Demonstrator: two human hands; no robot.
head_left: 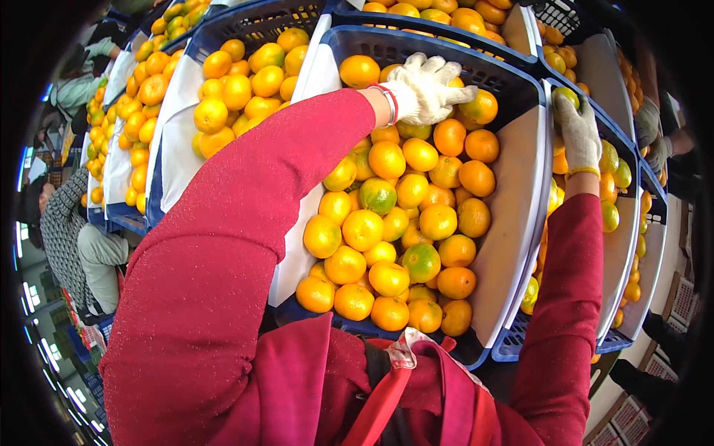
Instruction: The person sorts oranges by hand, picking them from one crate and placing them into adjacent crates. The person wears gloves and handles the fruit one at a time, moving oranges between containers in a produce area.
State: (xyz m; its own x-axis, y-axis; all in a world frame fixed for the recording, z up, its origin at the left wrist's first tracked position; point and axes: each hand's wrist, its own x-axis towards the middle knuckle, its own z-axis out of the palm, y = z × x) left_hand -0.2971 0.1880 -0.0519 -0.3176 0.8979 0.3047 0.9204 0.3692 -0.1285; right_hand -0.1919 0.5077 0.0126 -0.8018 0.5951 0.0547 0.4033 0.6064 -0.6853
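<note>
My left hand [425,89], in a white knitted glove, reaches over the far end of the middle blue crate [541,149]. Its fingers are spread above the mandarins [387,160], beside an orange one [480,108] at the fingertips. What lies under the palm is hidden. My right hand [580,137], gloved too, is at the crate to the right, with its fingers curled round a greenish mandarin [567,97]. Most fruit in the middle crate is orange; a few pieces, such as one green-tinged mandarin [378,195], show green patches.
White liners [513,193] cover the crate sides. More fruit-filled crates stand left [242,33], beyond and right. A seated person [71,230] in a patterned top is at the far left. Another person's gloved hands [654,141] are at the right edge.
</note>
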